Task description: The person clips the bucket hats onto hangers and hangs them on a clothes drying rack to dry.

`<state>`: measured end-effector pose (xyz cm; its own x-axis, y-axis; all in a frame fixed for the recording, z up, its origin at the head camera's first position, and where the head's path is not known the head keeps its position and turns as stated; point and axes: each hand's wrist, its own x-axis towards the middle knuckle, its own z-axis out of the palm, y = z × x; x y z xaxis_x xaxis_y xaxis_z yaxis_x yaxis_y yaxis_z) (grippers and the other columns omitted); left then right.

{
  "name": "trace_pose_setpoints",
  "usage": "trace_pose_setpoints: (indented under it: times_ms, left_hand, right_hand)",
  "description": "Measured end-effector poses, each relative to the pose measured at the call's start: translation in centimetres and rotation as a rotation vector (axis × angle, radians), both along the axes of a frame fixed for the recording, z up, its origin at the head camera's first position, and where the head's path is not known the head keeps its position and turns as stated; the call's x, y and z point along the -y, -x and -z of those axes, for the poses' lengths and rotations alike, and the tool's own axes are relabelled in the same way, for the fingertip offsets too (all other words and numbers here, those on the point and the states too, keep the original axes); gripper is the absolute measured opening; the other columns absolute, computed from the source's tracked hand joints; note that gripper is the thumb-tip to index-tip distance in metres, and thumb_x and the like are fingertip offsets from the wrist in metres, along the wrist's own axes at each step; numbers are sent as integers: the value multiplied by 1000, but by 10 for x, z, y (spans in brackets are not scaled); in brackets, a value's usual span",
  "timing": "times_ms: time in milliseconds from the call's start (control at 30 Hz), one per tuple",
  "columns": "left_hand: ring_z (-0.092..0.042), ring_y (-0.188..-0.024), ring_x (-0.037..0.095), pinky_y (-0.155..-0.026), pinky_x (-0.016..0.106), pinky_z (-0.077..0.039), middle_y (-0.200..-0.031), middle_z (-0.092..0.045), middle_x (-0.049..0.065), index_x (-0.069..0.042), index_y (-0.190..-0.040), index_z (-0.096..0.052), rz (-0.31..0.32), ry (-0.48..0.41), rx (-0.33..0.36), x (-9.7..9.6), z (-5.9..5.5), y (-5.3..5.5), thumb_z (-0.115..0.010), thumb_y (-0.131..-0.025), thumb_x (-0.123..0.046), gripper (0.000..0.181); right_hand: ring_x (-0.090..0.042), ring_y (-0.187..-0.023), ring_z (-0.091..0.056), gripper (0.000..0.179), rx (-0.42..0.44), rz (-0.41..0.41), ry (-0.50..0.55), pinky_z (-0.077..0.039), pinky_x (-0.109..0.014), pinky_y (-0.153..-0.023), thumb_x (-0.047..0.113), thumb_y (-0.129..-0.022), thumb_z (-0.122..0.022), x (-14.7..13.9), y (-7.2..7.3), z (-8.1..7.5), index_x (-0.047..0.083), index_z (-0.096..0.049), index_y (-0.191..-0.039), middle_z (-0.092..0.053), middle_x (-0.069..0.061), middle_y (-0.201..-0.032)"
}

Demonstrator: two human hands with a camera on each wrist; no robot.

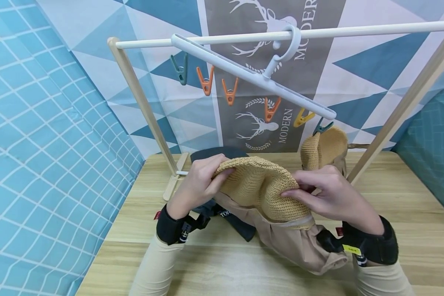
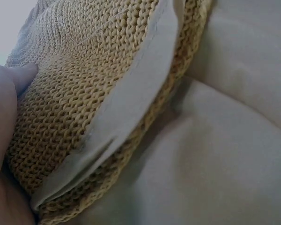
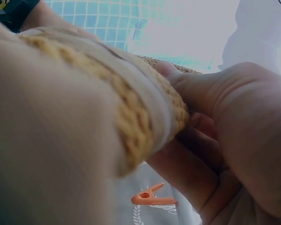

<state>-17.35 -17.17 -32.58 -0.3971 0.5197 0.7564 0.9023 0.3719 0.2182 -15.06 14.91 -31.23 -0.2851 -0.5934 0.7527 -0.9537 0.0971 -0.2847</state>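
Both hands hold up a sun hat with a tan knitted part [image 1: 259,185] and loose beige cloth [image 1: 281,242] hanging below it. The left hand [image 1: 203,181] pinches the knitted edge at one side, thumb in front. At the opposite side the right hand [image 1: 327,191] pinches the same edge between thumb and fingers. In the left wrist view a pale sewn band [image 2: 131,93] runs along the knit. The right wrist view shows the right thumb [image 3: 201,86] against the rim. Behind the right hand, a similar tan knitted piece [image 1: 333,146] hangs from a dark teal clip [image 1: 322,126].
A white hanger [image 1: 244,74] tilts down to the right on a white rod [image 1: 355,32]. Orange clips [image 1: 229,91], a yellow clip [image 1: 303,118] and a green clip [image 1: 180,69] hang along it. Wooden posts [image 1: 144,102] hold the rod. Dark cloth [image 1: 240,224] lies on the table [image 1: 126,238].
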Motion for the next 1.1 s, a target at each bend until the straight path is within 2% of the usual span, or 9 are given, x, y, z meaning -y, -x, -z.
trace_pose_setpoints:
  times_ms: [100, 200, 300, 367, 467, 567, 733, 900, 1100]
  left_hand:
    - [-57, -70, 14, -65, 30, -49, -84, -65, 6, -2, -105, -69, -2, -3, -7, 2, -1, -2, -51, -121, -26, 34]
    - [-61, -72, 16, -67, 32, -51, -87, -69, 9, -1, -108, -69, -12, -9, -8, 4, -2, -2, -51, -121, -23, 31]
    - [-62, -71, 16, -66, 32, -51, -90, -72, 11, 1, -111, -70, -37, -27, -10, 8, -2, -2, -50, -121, -26, 35]
    - [-61, -69, 16, -65, 31, -49, -89, -71, 11, 1, -111, -70, -56, -45, -8, 11, -3, -1, -48, -122, -30, 39]
    - [-55, -63, 16, -62, 30, -44, -81, -65, 10, 1, -109, -69, -95, -73, -25, 17, -5, 0, -45, -122, -36, 46]
    - [-53, -61, 17, -61, 28, -41, -78, -62, 12, 3, -107, -68, -131, -125, -27, 24, -7, 1, -45, -123, -36, 48]
    - [-52, -59, 14, -61, 24, -41, -76, -58, 15, 9, -109, -66, -164, -257, 53, 38, -11, 0, -50, -122, -34, 47]
    - [-50, -59, 7, -60, 21, -40, -74, -57, 15, 10, -114, -68, -241, -320, 103, 45, -13, -5, -52, -121, -36, 50]
    - [-50, -61, 6, -60, 20, -40, -76, -56, 17, 9, -115, -68, -307, -327, 143, 44, -16, -8, -57, -117, -12, 24]
  right_hand:
    - [6, -52, -38, 35, 16, 7, 2, -32, -5, -52, 37, -115, -63, 0, 0, 0, 11, -74, -96, -50, 10, -61]
    - [9, -56, -53, 34, 59, 5, 7, -43, -5, -55, 38, -114, -65, -1, -1, -1, 9, -78, -102, -66, 7, -67]
    - [6, -74, -75, 29, 142, -24, 35, -58, -10, -65, 29, -109, -76, -6, -1, -1, 1, -80, -116, -84, -2, -88]
    - [0, -92, -83, 34, 208, -62, 66, -64, -16, -75, 17, -103, -85, -10, -1, -1, -4, -78, -127, -88, -6, -108]
    - [-5, -106, -85, 52, 278, -115, 98, -66, -19, -86, 1, -94, -90, -18, -1, -2, -10, -71, -141, -86, -1, -126]
    - [-9, -112, -85, 60, 301, -145, 102, -65, -20, -92, -1, -93, -88, -25, -1, -4, -13, -65, -147, -84, 0, -136]
    - [-7, -117, -83, 64, 324, -129, 74, -65, -21, -93, 8, -95, -89, -29, -2, -5, -9, -63, -151, -82, 2, -139]
    - [-11, -121, -83, 66, 312, -207, 78, -67, -23, -93, 20, -100, -88, -26, 2, -3, -10, -62, -152, -82, -4, -141]
    - [-12, -121, -83, 68, 299, -214, 78, -67, -23, -92, 34, -102, -85, -24, 4, 2, -7, -64, -152, -82, -6, -141]
